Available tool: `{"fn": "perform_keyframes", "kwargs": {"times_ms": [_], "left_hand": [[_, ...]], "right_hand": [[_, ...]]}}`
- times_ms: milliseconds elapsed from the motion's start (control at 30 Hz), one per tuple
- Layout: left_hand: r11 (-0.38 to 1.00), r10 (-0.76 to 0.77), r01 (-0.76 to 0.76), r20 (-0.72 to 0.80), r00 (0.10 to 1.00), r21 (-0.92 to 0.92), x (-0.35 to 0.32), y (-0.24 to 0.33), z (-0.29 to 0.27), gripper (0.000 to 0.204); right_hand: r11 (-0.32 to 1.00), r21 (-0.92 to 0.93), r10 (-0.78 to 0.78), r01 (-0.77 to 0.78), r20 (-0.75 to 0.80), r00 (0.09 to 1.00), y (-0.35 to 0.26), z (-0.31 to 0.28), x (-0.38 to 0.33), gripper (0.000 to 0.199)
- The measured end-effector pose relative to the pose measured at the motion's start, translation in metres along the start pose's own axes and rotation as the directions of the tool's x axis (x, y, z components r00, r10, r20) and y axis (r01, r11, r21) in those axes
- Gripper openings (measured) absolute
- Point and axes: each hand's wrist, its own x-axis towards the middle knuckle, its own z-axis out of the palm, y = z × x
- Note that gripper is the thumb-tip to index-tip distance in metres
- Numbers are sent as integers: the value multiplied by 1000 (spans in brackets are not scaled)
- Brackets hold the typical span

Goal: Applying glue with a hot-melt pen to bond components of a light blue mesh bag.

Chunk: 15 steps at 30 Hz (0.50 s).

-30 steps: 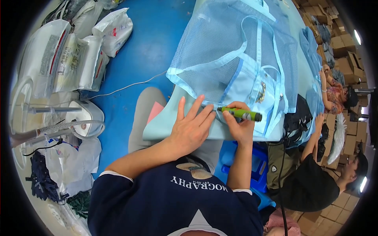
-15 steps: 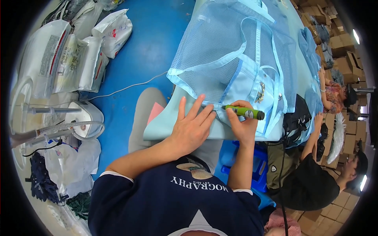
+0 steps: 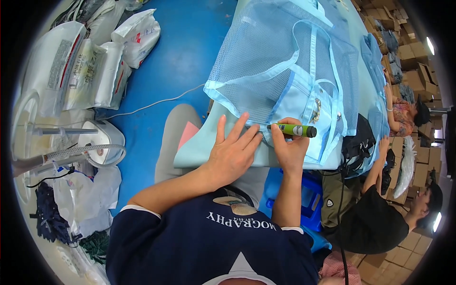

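Observation:
A light blue mesh bag (image 3: 251, 61) with fabric straps lies spread over the table (image 3: 199, 147). My left hand (image 3: 232, 152) lies flat on the near edge of the bag, fingers spread and pressing the trim band. Beside it, my right hand (image 3: 290, 147) is closed around a thick green pen-shaped tool (image 3: 297, 130) with a black end. Its other end points left, toward my left fingertips at the trim; the exact contact is hidden by the fingers. A light blue fabric pocket panel (image 3: 299, 104) with a small metallic chain (image 3: 317, 110) lies just beyond my right hand.
White plastic packages (image 3: 73, 76) line the far left of the blue floor (image 3: 161, 71). A white machine (image 3: 100, 144) with a hose stands below them. On the right are a black bag (image 3: 358, 147), co-workers (image 3: 375, 223) and cardboard boxes (image 3: 413, 52). A cable (image 3: 161, 102) crosses the floor.
The green tool has rolled slightly and moved a little toward the left of its earlier place, with my right hand. My left hand stays pressed on the trim.

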Motion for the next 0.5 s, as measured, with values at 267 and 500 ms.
{"fn": "perform_keyframes", "kwargs": {"times_ms": [267, 500], "left_hand": [[1000, 11, -11, 6, 1000, -9, -1, -1, 0, 36], [1000, 7, -7, 2, 1000, -13, 0, -1, 0, 38]], "right_hand": [[989, 81, 137, -127, -140, 981, -2, 3, -3, 16], [996, -71, 44, -60, -206, 977, 3, 8, -7, 15]]}}
